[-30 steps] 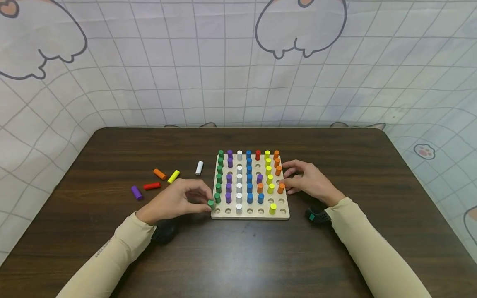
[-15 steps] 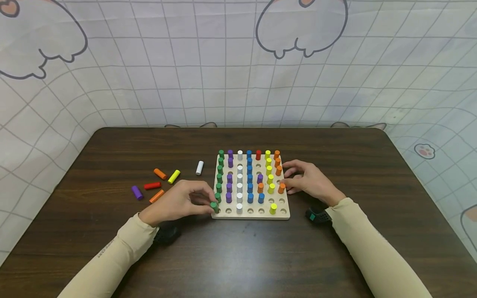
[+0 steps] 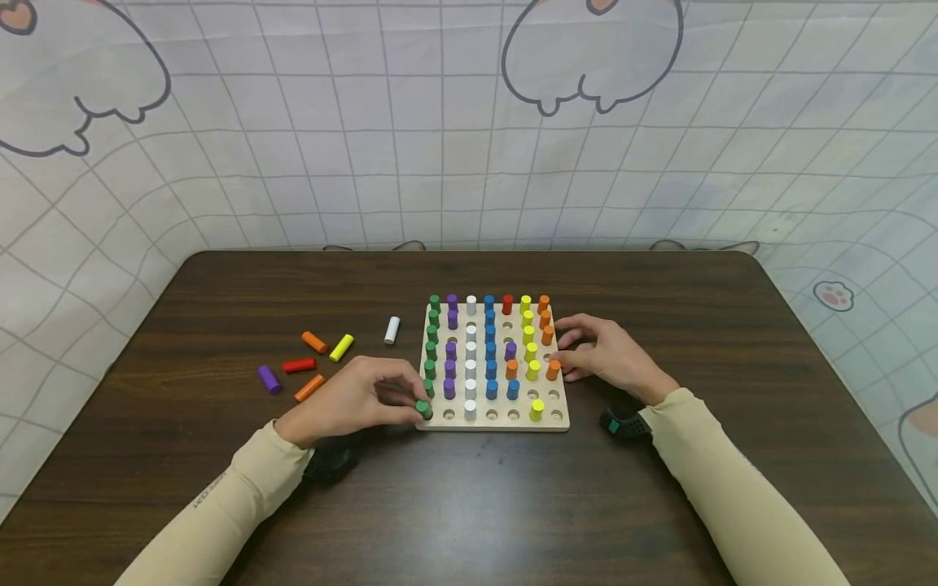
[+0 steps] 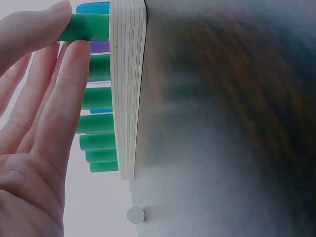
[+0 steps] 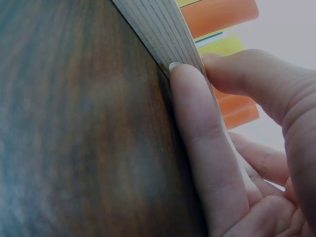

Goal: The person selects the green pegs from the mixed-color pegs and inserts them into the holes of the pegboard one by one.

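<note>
A light wooden pegboard point(image 3: 502, 426) lies on the dark table, with rows of coloured pegs standing in its holes. My left hand point(image 3: 355, 396) pinches a green peg point(image 3: 423, 409) between thumb and finger at the front left corner hole. In the left wrist view that green peg point(image 4: 89, 27) stands upright, its lower end at the board's top face, in line with the other green pegs. On the opposite side my right hand point(image 3: 610, 355) holds the board's right edge. The right wrist view has its thumb on the top face and a finger along the layered side point(image 5: 158, 34).
Left of the board lie loose pegs: white point(image 3: 392, 330), yellow point(image 3: 341, 347), red point(image 3: 299, 365), purple point(image 3: 269, 379) and two orange ones, one farther back point(image 3: 313, 342) and one nearer point(image 3: 309, 387). A grid-patterned cloth point(image 3: 469, 163) hangs behind the table.
My left hand has moved slightly right, bringing the green peg from beside the board's left edge onto the front left corner hole. The nearer orange peg has come into sight. My right hand stays put.
</note>
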